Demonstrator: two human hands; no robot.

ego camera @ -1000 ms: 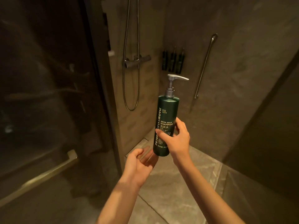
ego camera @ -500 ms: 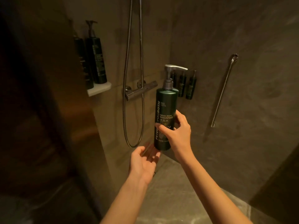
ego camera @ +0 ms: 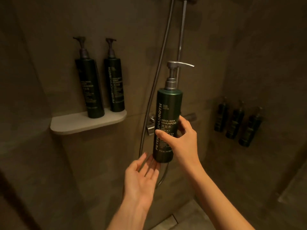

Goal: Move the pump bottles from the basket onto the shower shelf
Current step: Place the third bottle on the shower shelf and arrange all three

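My right hand grips a dark green shampoo pump bottle upright by its lower half, its silver pump pointing right. Just under the bottle's base my left hand lies palm up with fingers spread, fingertips near or touching the bottom. Up to the left, a pale rounded shower shelf juts from the wall. Two matching green pump bottles stand side by side on the shelf's right part. The basket is out of view.
A shower hose and riser rail hang right behind the held bottle, with the mixer valve below. Three small dark bottles sit in a holder on the right wall. The shelf's left half is bare.
The view has swung up and closer to the wall, so the shelf with its two bottles now sits centre-left. The held bottle has risen with both hands in the same grip.
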